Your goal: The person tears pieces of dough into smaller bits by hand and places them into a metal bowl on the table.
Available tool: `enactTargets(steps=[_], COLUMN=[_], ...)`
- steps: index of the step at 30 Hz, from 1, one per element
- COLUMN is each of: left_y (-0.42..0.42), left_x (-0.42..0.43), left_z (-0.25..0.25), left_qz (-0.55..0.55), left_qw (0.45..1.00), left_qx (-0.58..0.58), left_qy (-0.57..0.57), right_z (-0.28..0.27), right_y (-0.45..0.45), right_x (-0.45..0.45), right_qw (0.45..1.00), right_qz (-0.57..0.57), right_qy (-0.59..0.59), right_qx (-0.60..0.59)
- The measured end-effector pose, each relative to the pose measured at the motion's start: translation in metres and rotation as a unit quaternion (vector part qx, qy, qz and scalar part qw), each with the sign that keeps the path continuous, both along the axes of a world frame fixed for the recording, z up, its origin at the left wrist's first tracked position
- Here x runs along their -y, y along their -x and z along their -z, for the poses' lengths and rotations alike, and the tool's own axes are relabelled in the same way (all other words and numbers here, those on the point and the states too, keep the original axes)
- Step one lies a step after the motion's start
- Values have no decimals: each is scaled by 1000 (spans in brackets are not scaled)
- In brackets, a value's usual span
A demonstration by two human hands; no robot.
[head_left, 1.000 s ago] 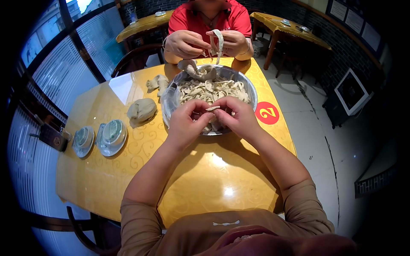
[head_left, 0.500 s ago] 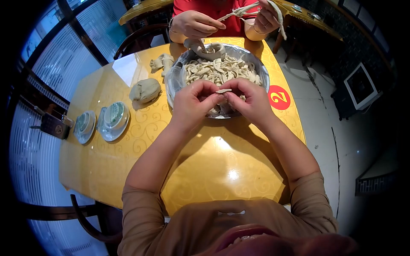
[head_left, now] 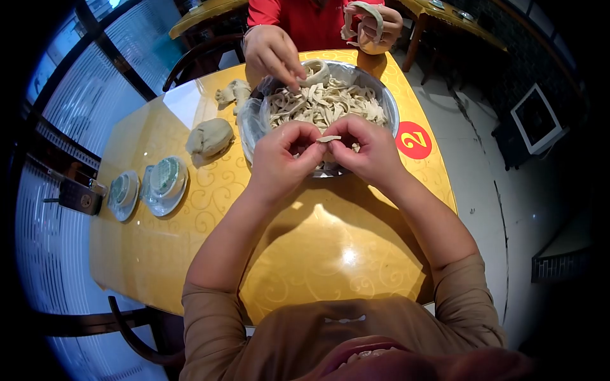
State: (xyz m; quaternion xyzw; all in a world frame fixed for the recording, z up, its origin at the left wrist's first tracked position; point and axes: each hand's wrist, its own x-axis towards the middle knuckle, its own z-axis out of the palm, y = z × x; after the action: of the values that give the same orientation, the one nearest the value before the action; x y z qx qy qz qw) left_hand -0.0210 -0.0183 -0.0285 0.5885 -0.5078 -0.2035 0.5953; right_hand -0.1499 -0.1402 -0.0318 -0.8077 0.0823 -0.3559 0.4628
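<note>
My left hand (head_left: 284,155) and my right hand (head_left: 367,151) meet over the near rim of a large metal bowl (head_left: 394,105). Thumbs and forefingers of both are closed on one small, pale piece of dough (head_left: 328,138). Below and beyond it, the bowl holds a heap of greyish dough strips (head_left: 324,105), with a thicker coil of dough (head_left: 314,73) at the far side. Clear plastic (head_left: 253,124) lines the bowl's left edge. My hands hide part of the near rim and contents.
Across the table, a person in red has one hand (head_left: 273,54) at the bowl and another (head_left: 380,32) holding a looped dough strip (head_left: 365,9). Dough lumps (head_left: 210,138) and wrapped dishes (head_left: 166,181) stand left on the yellow table (head_left: 210,244). A red number sticker (head_left: 414,140) lies right.
The other person's one hand has lowered to the bowl's far-left side; their other hand, with the dough strip, has risen slightly. My hands stay nearly in place, still pinching the dough piece.
</note>
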Motion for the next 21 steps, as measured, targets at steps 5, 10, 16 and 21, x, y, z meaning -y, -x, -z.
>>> enactTargets(steps=[5, 10, 16, 21], left_y=[6, 11, 10, 7], left_x=[1, 2, -1, 4], left_z=[3, 7, 9, 3], left_qz=[-43, -59, -26, -101], left_qw=[998, 997, 980, 991], left_qx=[29, 33, 147, -43], left_qy=[22, 46, 128, 74], right_z=[-8, -5, -6, -11], right_y=[3, -1, 0, 2], right_x=[-5, -6, 3, 5], right_qw=[999, 999, 995, 990], right_qz=[18, 37, 59, 10], right_qy=[-4, 3, -63, -130], right_qx=[-37, -2, -51, -43])
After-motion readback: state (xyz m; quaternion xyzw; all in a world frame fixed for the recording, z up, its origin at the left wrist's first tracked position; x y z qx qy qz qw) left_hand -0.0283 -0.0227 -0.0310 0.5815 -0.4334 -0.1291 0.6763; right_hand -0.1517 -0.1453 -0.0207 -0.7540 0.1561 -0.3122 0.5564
